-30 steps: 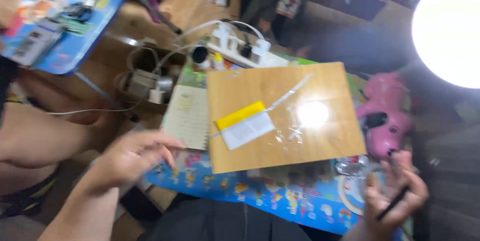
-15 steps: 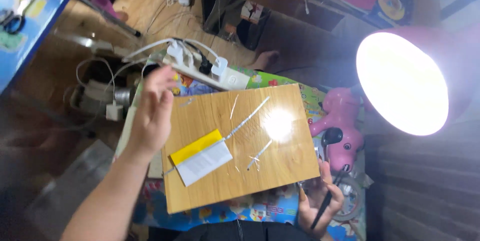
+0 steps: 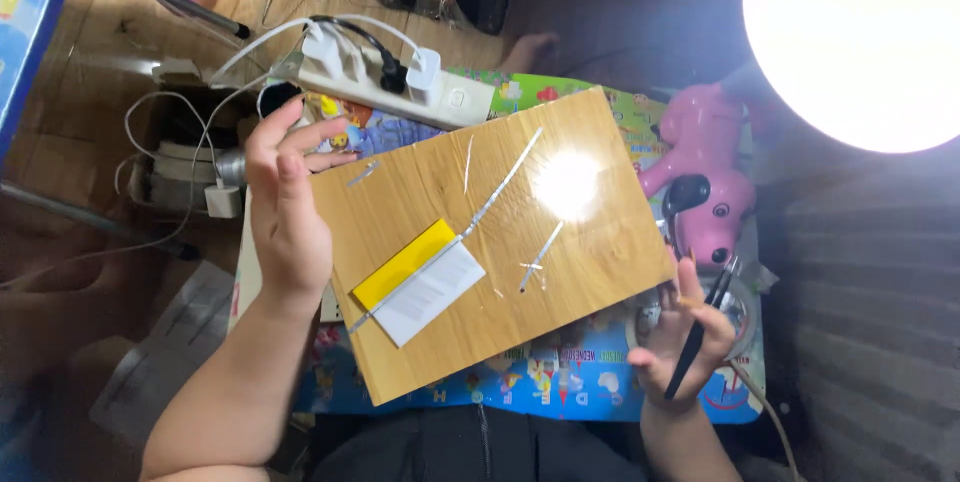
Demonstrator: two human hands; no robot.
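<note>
So right now the left hand is raised over the left edge of the wooden board, fingers spread apart and holding nothing, thumb side toward the camera. It's hovering near the far-left corner, just near of the white power strip with its plugs.

The right hand is at the near-right corner of the board, fingers closed around a thin black tool, looks like tweezers or a slim pen, can't tell which. It sits over a roll of clear tape.

On the board there's a yellow and white strip piece lying flat toward the near-left, with 1 long strip of clear tape running from it toward the far side, plus a couple of shorter bits. Lamp glare is bouncing off the board.

My read: this looks like a pause between steps, with the piece taped down. The free hand is closest to steadying the board edge; the tool hand would need to come in over the board to work on the piece.

Pink toy sits on the right.
</note>
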